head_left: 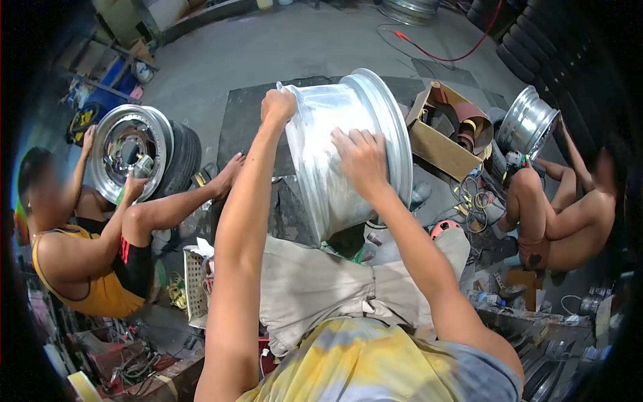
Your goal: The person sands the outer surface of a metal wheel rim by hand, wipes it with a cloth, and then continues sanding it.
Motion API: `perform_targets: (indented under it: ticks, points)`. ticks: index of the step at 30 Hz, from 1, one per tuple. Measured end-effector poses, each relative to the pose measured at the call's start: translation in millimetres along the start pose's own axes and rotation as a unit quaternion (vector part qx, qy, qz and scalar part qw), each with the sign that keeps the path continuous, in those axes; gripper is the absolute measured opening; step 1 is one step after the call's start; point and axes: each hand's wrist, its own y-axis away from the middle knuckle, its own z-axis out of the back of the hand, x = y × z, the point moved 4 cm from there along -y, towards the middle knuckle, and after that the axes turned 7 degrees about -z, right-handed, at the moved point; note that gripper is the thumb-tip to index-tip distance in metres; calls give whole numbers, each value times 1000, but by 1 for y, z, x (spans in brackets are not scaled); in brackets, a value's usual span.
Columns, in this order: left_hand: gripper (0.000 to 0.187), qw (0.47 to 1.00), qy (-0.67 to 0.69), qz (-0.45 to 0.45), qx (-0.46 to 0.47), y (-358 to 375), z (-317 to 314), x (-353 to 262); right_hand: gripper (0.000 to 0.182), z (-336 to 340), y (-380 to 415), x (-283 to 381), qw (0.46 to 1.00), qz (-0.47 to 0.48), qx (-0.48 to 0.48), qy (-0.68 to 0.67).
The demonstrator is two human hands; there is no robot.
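A large silver wheel rim point(328, 127) stands on its tread side between my legs, its barrel facing me. My left hand point(278, 107) is closed over the upper left edge of this rim. On the barrel's upper surface lies my right hand point(362, 161), its fingers slightly bent and apart. What is under the right palm is hidden, and I see nothing in its fingers. Cloudy, streaky patches show on the metal beside the right hand.
A cardboard box point(435, 149) of brown abrasive pieces stands right of the rim. At left, a person holds a power tool point(142, 166) against a polished wheel point(110, 147). Another person at right works on a silver rim point(526, 124). Cables point(472, 208) lie nearby.
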Motion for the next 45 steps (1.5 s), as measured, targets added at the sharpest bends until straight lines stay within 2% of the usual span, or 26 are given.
perform_targets:
  ticks: [2, 4, 5, 8, 14, 16, 21, 25, 29, 32, 36, 40, 45]
  points:
    - [51, 1000, 8, 14, -1, -2, 3, -4, 24, 12, 24, -9, 1000, -12, 18, -5]
    - [51, 1000, -6, 3, 17, 6, 3, -5, 24, 11, 12, -9, 999, 2, 47, 12]
    - [51, 998, 23, 31, 45, -1, 0, 0, 25, 4, -5, -10, 999, -2, 32, 15]
    - [50, 1000, -3, 17, 20, 3, 6, -7, 27, -6, -19, -12, 1000, -3, -1, 25]
    - [50, 1000, -5, 12, 24, 4, 5, -9, 24, 6, 5, -17, 997, -18, 52, 49]
    - [50, 1000, -2, 17, 25, 0, 2, -6, 29, -5, -25, -22, 1000, -11, -3, 24]
    - [49, 999, -28, 2, 25, -2, 2, -8, 23, 16, 15, -23, 999, -24, 32, 32]
    - [49, 1000, 0, 7, 14, 6, 6, -10, 25, -2, -26, -24, 999, -12, 15, 44]
    - [49, 999, -8, 18, 35, 1, 9, -11, 25, 9, 8, -26, 998, -21, 37, 41]
    - [55, 999, -13, 1, 46, 10, 5, -8, 26, 13, -2, -23, 997, -28, 55, 39]
    - [54, 1000, 1, 4, 17, 6, 8, -9, 26, -1, -15, -26, 998, -24, 28, 51]
    - [53, 1000, -14, 4, 22, 11, 6, -7, 25, 19, 8, -25, 998, -11, 40, 43]
    - [48, 999, -13, 13, 36, 11, 8, -13, 23, 1, -17, -29, 998, -25, 39, 41]
